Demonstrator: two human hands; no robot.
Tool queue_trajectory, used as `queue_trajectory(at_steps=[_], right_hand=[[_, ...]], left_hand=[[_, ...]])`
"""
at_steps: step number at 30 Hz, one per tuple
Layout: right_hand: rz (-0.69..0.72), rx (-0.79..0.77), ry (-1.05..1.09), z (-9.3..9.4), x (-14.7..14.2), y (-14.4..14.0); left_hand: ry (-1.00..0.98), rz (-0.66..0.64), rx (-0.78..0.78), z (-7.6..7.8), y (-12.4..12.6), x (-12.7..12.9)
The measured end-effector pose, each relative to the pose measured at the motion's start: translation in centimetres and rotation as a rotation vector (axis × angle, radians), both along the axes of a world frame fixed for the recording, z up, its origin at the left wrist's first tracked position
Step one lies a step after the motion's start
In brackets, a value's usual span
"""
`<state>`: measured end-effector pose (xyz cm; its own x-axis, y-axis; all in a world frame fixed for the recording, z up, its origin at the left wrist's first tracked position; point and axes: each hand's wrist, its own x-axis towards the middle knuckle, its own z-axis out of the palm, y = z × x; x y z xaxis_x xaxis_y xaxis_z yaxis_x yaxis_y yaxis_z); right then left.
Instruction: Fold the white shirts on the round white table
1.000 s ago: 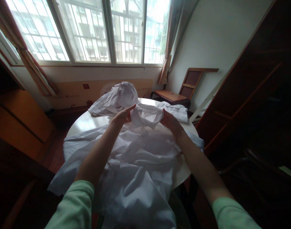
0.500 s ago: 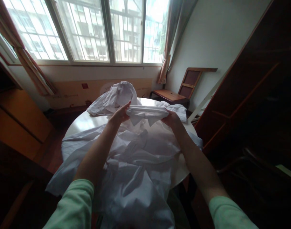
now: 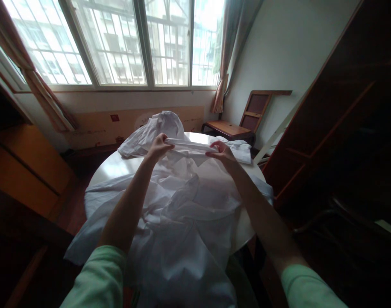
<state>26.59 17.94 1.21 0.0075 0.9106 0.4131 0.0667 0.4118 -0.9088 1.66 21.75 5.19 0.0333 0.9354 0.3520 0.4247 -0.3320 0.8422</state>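
A white shirt (image 3: 182,209) lies spread over the round white table (image 3: 110,167), its lower part hanging over the near edge. Its collar (image 3: 190,146) is raised and stretched between my two hands. My left hand (image 3: 160,147) pinches the collar's left end between thumb and fingers. At the other end my right hand (image 3: 221,152) is closed on the collar, its fingers curled over the top fold. The collar points hang down, partly blurred.
A heap of white cloth (image 3: 157,128) sits at the table's far left, and folded white cloth (image 3: 240,150) at the far right. Behind stand a wooden chair (image 3: 227,127) and a long cardboard box (image 3: 95,126) under the window. A dark wooden door (image 3: 313,132) leans in at right.
Both hands have shifted slightly left, the right one more and higher. The collar has tilted, and its points show less clearly. The right-hand fingers now curl over the collar's top.
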Motion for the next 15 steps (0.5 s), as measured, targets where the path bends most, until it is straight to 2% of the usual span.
queue_trajectory(at_steps=[3, 4, 6, 8, 11, 13, 15], right_hand=[[-0.215, 0.038, -0.213, -0.3, -0.7, 0.0], [-0.274, 0.043, -0.25, -0.4, -0.8, 0.0], [-0.321, -0.005, -0.249, -0.4, -0.7, 0.1], [-0.262, -0.132, -0.168, -0.3, -0.2, 0.1], [-0.034, -0.327, -0.004, -0.2, 0.6, 0.1], [0.136, -0.395, 0.096, -0.2, 1.1, 0.1], [0.233, -0.446, 0.176, -0.3, 1.4, 0.3]], left_hand=[[0.163, 0.125, 0.08, -0.6, 0.3, 0.2], [0.185, 0.118, 0.07, -0.9, 0.4, 0.2], [0.188, 0.019, -0.027, -1.3, 0.4, 0.1], [0.148, -0.151, -0.18, -1.6, 0.4, -0.3], [-0.032, -0.379, -0.381, -1.8, 0.4, -0.8], [-0.196, -0.454, -0.483, -1.9, 0.5, -1.0], [-0.323, -0.472, -0.549, -2.0, 0.6, -0.9]])
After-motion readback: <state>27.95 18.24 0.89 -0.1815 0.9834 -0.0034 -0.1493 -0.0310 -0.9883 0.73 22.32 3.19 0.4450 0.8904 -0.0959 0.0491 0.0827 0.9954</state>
